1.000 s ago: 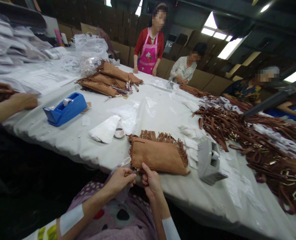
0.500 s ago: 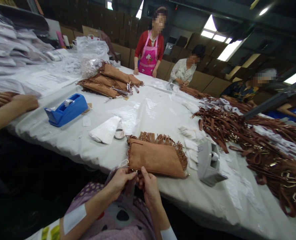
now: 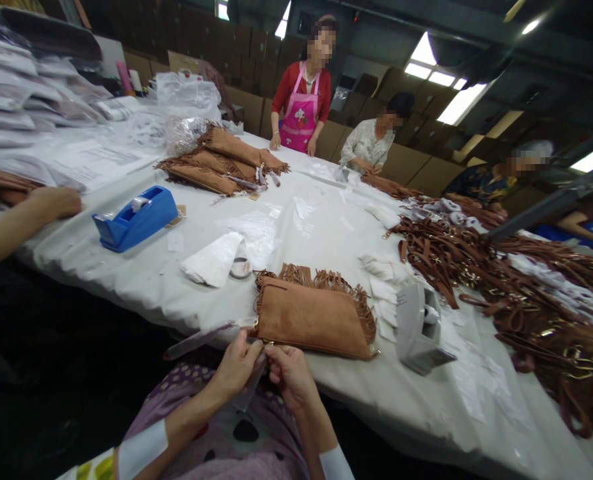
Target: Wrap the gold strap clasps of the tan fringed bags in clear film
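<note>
A brown suede-like pouch (image 3: 309,313) with fringe along its far and right sides lies flat at the table's near edge. At its near left corner are small gold metal fittings. My left hand (image 3: 239,363) is closed in a pinch by that corner. My right hand (image 3: 291,377) pinches close beside it, fingertips nearly meeting. Between them, a strap in pale translucent wrapping (image 3: 250,388) hangs towards my lap, and both hands seem to grip its upper end. Another wrapped length (image 3: 203,339) stretches left from the corner over the table edge. My fingers hide the exact grip.
A grey tape dispenser (image 3: 419,327) stands right of the pouch. Left are a blue dispenser (image 3: 136,220), a tape roll (image 3: 241,267) and white tissue (image 3: 213,259). Brown straps (image 3: 441,257) heap at right; fringed pouches (image 3: 226,160) pile farther back. A co-worker's hand (image 3: 59,201) rests at left.
My hands have shifted slightly down from the pouch's corner. The wrapped length now stretches out left of my left hand. My right thumb has come off the pouch edge.
</note>
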The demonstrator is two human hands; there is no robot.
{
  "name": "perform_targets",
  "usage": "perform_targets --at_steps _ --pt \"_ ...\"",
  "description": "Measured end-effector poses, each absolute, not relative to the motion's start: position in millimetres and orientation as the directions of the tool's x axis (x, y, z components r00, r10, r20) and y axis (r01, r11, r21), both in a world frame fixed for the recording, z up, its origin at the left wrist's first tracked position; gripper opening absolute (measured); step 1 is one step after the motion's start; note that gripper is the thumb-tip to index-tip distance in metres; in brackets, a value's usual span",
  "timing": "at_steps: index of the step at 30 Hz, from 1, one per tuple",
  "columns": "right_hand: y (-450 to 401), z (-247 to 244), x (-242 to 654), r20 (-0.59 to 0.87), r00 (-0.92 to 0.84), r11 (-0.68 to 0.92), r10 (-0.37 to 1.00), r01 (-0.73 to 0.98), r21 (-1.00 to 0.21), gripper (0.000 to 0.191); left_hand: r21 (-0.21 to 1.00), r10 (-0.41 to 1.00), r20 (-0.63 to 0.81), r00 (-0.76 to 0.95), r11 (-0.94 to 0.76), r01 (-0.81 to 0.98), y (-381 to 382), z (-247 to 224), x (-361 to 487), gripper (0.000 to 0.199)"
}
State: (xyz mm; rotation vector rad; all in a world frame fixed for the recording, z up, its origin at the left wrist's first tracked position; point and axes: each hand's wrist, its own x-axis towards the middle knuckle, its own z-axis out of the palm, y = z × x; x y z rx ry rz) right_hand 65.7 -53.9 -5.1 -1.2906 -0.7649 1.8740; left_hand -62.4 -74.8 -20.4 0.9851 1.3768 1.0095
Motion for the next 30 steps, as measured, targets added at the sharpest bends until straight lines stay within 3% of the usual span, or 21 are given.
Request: perform_targets --at_steps 4,9,16,19,21,24,27,30 --pt "-57.3 -7.5 66.0 -0.457 -0.280 -0.519 0.845 -0.215 -0.827 0.038 0.877 0.916 -0.382 0.120 0.401 -0.266 -84.2 -24.0 -62.9 0.041" --pt "-59.5 -9.9 71.3 -0.410 -0.329 -0.479 0.851 -0.164 -0.862 0.038 0.736 0.857 -0.501 0.123 0.496 -0.460 -85.3 -22.8 -61.8 0.037" --pt "-58.2 -9.4 77.4 -0.346 -0.329 -0.378 0.879 -0.037 -0.925 0.037 0.677 0.817 -0.547 0.184 0.561 -0.476 -76.1 -26.5 -65.0 0.027" --pt "-59.4 -8.4 76.2 -0.334 -0.303 -0.351 0.892 0.000 -0.936 0.036 0.747 0.845 -0.526 0.099 0.515 -0.421 -75.2 -22.2 -64.7 0.020" --pt "-60.5 -7.6 73.7 -0.355 -0.266 -0.377 0.896 -0.035 -0.925 0.034 0.874 0.901 -0.434 -0.030 0.412 -0.257 -78.1 -17.9 -63.7 0.020" --pt "-61.4 -6.0 68.7 -0.410 -0.227 -0.447 0.883 -0.142 -0.883 0.031 0.984 0.975 -0.113 -0.191 0.136 0.111 -87.2 -13.6 -61.9 0.020" --pt "-61.2 -3.5 64.8 -0.470 -0.234 -0.518 0.851 -0.222 -0.826 0.031 0.919 0.954 0.242 -0.176 -0.167 0.356 -96.0 -15.3 -61.6 0.019" --pt "-61.4 -0.9 62.5 -0.515 -0.235 -0.565 0.824 -0.282 -0.776 0.033 0.797 0.895 0.442 -0.064 -0.359 0.485 -99.6 -22.2 -63.6 0.022"
